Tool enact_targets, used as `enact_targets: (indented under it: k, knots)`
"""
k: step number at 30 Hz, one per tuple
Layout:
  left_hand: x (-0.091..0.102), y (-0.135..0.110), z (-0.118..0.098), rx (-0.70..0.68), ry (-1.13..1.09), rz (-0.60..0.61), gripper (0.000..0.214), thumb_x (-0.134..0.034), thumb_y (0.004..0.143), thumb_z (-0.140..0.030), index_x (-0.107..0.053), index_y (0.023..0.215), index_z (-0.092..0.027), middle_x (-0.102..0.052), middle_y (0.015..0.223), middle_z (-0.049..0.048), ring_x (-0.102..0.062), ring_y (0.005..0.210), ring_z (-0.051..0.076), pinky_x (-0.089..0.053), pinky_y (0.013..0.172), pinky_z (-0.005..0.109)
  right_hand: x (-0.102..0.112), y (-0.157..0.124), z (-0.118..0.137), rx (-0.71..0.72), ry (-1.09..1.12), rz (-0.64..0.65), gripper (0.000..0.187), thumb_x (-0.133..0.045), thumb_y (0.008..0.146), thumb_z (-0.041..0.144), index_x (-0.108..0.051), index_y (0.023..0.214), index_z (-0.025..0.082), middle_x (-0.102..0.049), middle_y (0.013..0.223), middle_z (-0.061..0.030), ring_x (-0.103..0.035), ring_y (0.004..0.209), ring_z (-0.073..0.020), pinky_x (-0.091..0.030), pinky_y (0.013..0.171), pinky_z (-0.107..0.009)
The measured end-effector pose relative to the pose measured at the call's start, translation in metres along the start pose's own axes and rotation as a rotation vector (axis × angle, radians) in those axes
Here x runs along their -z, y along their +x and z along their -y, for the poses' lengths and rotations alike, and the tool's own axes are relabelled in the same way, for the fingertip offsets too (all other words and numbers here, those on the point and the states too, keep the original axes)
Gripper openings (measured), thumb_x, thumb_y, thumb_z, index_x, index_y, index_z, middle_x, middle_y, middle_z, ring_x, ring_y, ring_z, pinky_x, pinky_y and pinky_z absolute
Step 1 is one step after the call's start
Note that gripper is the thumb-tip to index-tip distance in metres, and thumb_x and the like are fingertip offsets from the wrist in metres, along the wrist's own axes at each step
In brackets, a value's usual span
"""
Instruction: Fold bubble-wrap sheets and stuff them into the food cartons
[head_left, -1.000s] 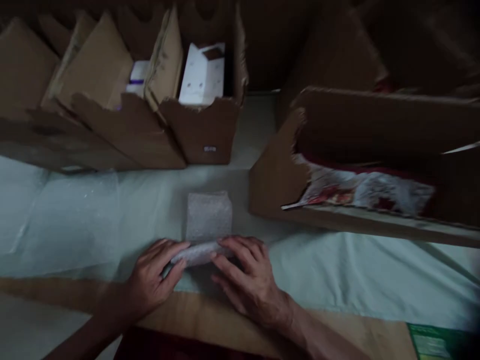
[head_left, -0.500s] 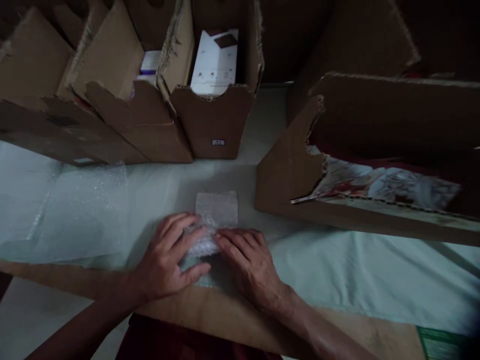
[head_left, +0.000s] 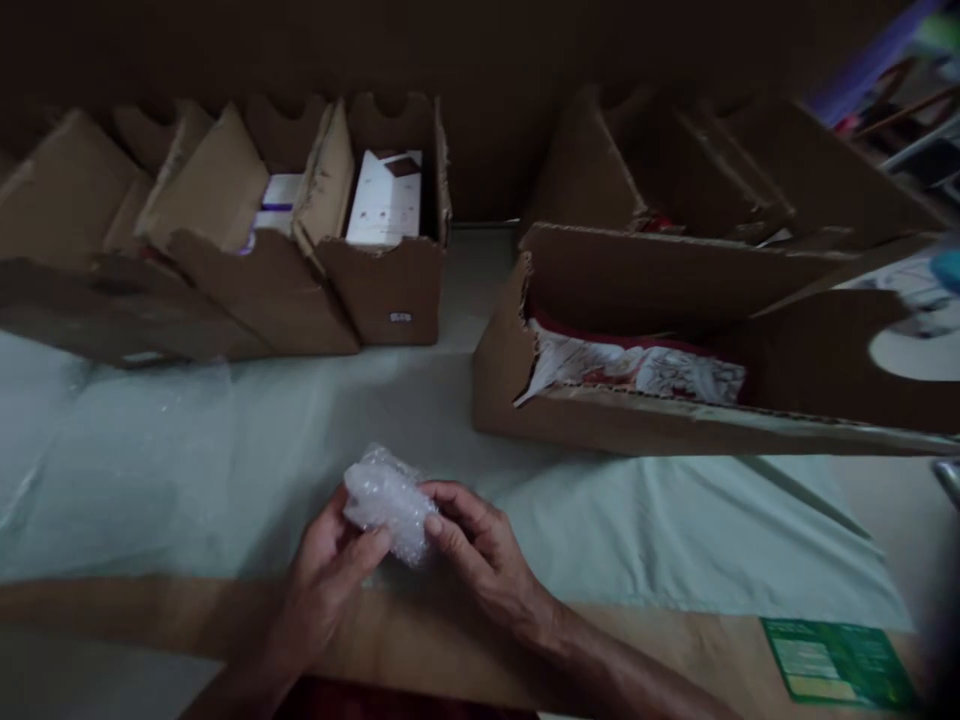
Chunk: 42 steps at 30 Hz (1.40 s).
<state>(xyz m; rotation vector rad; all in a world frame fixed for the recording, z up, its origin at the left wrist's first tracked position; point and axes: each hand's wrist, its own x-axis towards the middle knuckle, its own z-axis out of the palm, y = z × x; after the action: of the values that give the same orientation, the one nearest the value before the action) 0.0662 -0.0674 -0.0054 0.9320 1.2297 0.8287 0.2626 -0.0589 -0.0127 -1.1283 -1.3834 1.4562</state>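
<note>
A small bundle of bubble wrap is held just above the pale green cloth near the table's front edge. My left hand grips its left side, with the thumb on top and the fingers beneath. At its right end my right hand pinches it between thumb and fingers. Whatever lies inside the wrap is hidden by the cloudy plastic. To the left, a flat clear sheet of bubble wrap is spread over the cloth.
Cardboard bins holding white boxes line the back left. A long cardboard bin with printed packets stands at the right. Near the front right lies a green printed card on the bare wood edge.
The bubble wrap, flat on the cloth under both hands before, is now a compact bundle lifted between them. My fingers have closed around it. The camera view has shifted, showing more on the right.
</note>
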Motion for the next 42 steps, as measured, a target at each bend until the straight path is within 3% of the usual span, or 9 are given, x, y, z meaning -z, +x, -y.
enact_targets:
  k: [6,12,18,21,23,25,29,35,42]
  knots:
    - [-0.003,-0.004,-0.010,-0.112,-0.182,-0.059,0.047,-0.079,0.079,-0.041,-0.065,0.115,-0.015,-0.076,0.103,0.0092,-0.072,0.091,0.020,-0.059,0.084,0.031,0.013,-0.004,0.016,0.156,-0.316,-0.042,0.028,-0.065,0.096,0.045,-0.069,0.112,0.023,-0.072,0.108,-0.0074,-0.068,0.097,-0.0222,-0.056,0.087,-0.037]
    - [-0.010,-0.021,-0.019,-0.255,0.321,0.071,0.041,-0.071,0.080,-0.026,-0.068,0.120,-0.021,-0.078,0.108,0.0066,-0.073,0.096,0.022,-0.059,0.086,0.032,0.025,-0.014,0.041,0.165,-0.372,0.121,0.070,-0.068,0.089,0.066,-0.056,0.144,0.025,-0.069,0.128,-0.0107,-0.067,0.112,-0.0262,-0.057,0.092,-0.040]
    - [-0.024,-0.023,-0.010,-0.532,0.510,0.024,0.049,-0.067,0.087,-0.029,-0.058,0.135,-0.024,-0.075,0.118,0.0086,-0.074,0.103,0.023,-0.062,0.089,0.035,0.037,-0.027,0.089,0.193,-0.688,0.094,0.025,-0.064,0.099,0.045,-0.073,0.098,0.021,-0.075,0.086,-0.0022,-0.068,0.072,-0.0162,-0.054,0.066,-0.027]
    - [-0.021,-0.015,-0.007,-0.672,0.552,-0.001,0.059,-0.066,0.089,-0.030,-0.050,0.145,-0.024,-0.073,0.126,0.0115,-0.072,0.113,0.025,-0.061,0.096,0.040,0.075,-0.033,0.132,0.393,-0.821,-0.237,0.027,-0.065,0.098,0.050,-0.073,0.101,0.024,-0.076,0.087,-0.0013,-0.067,0.069,-0.0151,-0.052,0.061,-0.026]
    - [-0.018,-0.008,-0.003,-0.726,0.601,-0.002,0.046,-0.064,0.090,-0.027,-0.059,0.136,-0.024,-0.074,0.122,0.0106,-0.073,0.110,0.024,-0.062,0.093,0.038,0.105,-0.030,0.162,0.512,-0.989,-0.642,0.031,-0.070,0.093,0.054,-0.073,0.107,0.027,-0.076,0.094,-0.0018,-0.068,0.073,-0.0171,-0.052,0.064,-0.030]
    - [-0.014,-0.001,0.006,-0.758,0.652,0.003,0.032,-0.061,0.091,-0.024,-0.067,0.122,-0.023,-0.077,0.114,0.0088,-0.076,0.102,0.022,-0.064,0.088,0.034,0.130,-0.018,0.188,0.546,-1.213,-0.843,0.031,-0.072,0.091,0.055,-0.075,0.103,0.027,-0.075,0.097,-0.0042,-0.067,0.080,-0.0194,-0.051,0.069,-0.034]
    - [-0.009,0.011,0.030,-0.902,0.713,-0.036,0.024,-0.060,0.091,-0.020,-0.072,0.111,-0.024,-0.079,0.103,0.0062,-0.077,0.094,0.020,-0.065,0.083,0.030,0.152,0.009,0.222,0.593,-1.357,-0.644,0.043,-0.061,0.092,0.067,-0.072,0.088,0.026,-0.066,0.083,0.0010,-0.059,0.071,-0.0143,-0.043,0.064,-0.034]
    - [-0.010,0.017,0.038,-1.015,0.749,-0.015,0.023,-0.058,0.093,-0.020,-0.070,0.112,-0.025,-0.079,0.099,0.0044,-0.075,0.088,0.018,-0.062,0.077,0.029,0.156,0.022,0.242,0.599,-1.466,-0.750,0.033,-0.067,0.089,0.059,-0.073,0.090,0.027,-0.067,0.081,0.0062,-0.065,0.076,-0.0116,-0.040,0.061,-0.031]
    - [-0.016,0.021,0.036,-1.073,0.727,0.021,0.027,-0.054,0.090,-0.010,-0.069,0.109,-0.021,-0.078,0.095,0.0042,-0.071,0.085,0.019,-0.059,0.075,0.031,0.140,0.084,0.209,-0.029,-2.026,-0.076,0.028,-0.056,0.100,0.026,-0.078,0.105,0.010,-0.076,0.101,-0.0077,-0.075,0.091,-0.0172,-0.044,0.068,-0.023]
